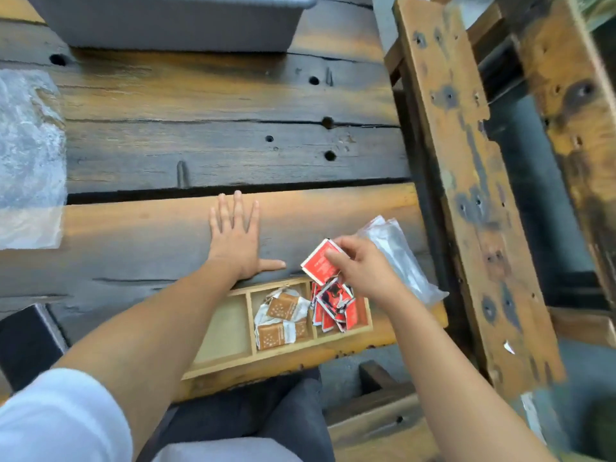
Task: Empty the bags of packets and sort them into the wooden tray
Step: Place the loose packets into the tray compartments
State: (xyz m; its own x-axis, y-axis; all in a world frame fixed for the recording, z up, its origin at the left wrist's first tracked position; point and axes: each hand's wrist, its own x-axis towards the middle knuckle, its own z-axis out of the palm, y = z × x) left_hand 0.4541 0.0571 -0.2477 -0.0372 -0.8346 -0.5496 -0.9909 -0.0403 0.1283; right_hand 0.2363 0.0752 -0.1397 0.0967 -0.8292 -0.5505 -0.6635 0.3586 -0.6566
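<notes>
The dark plank tabletop (200, 155) carries the wooden tray (233, 360) at its near edge: left compartment bare, brown packets (280, 318) in the middle, red packets (333, 308) on the right. The left hand (235, 241) lies flat, fingers spread, holding nothing. The right hand (361, 266) pinches one red packet (320, 263) above the red pile; it looks light, thin and crushable, best held by its edges.

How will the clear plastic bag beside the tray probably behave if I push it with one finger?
The clear plastic bag looks thin, crumpled and flat, so it is probably floppy and would buckle rather than slide whole. It seems empty, hence very light and easily blown or dragged. It lies near the table edge, so a push rightward might send it off.
</notes>
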